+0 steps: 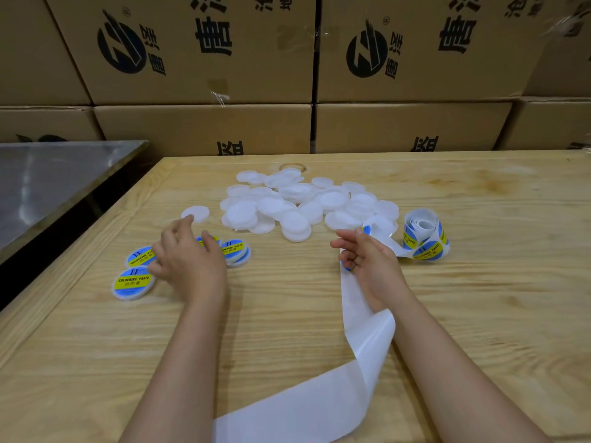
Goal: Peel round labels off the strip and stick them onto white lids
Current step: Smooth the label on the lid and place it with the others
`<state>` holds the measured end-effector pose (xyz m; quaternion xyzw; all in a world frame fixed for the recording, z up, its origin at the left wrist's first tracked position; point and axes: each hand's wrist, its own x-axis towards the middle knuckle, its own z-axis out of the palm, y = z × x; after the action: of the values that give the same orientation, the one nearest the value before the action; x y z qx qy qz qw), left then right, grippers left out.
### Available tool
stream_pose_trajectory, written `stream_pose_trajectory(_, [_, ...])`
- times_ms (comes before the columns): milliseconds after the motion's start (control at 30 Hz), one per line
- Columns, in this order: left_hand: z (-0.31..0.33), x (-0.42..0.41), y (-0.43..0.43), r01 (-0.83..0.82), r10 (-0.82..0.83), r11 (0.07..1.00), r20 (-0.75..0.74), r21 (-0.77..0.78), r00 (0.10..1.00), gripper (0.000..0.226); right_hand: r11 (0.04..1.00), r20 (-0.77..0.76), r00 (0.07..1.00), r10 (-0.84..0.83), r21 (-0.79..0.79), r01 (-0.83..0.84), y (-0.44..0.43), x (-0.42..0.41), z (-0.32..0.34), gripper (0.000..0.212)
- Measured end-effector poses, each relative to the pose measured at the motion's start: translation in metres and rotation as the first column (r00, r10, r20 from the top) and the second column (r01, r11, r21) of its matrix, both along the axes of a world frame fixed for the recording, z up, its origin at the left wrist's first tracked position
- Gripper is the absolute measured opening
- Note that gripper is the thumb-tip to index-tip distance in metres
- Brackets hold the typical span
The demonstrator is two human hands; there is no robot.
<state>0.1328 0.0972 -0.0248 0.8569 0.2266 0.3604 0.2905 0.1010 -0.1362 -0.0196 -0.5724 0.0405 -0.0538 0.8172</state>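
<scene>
Right hand (367, 255) gripping label strip (355, 302), fingers curling round it, blue label edge peeking out at thumb. Strip showing glossy white backing, running from loose roll (423, 239) of blue-and-yellow round "SOLDERING PASTE" labels, through hand, trailing bare toward near table edge. Left hand (188, 255) hovering relaxed, fingers loosely spread, holding nothing, over labelled lids (133, 282); fingertips sitting just beside lone white lid (196, 213). Pile of plain white lids (297, 203) lying mid wooden table (479, 298).

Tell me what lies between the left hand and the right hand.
In the head view, labelled lids lie just beside the left hand; from there to the right hand, which holds the strip, only bare wooden table.
</scene>
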Motion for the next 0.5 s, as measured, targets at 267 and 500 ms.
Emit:
stream_pose_trajectory(267, [-0.006,-0.026,-0.09,0.803,-0.795,0.523,-0.174,0.285,0.58,0.021,0.984,-0.074,0.997,-0.002,0.18,0.015,-0.002,0.0,0.003,0.035])
stream_pose_trajectory(500, [-0.018,-0.022,-0.097,0.911,-0.802,0.366,-0.432,0.189,0.412,0.055,0.975,0.025,0.985,-0.169,0.152,0.163,-0.006,0.003,0.004,0.031])
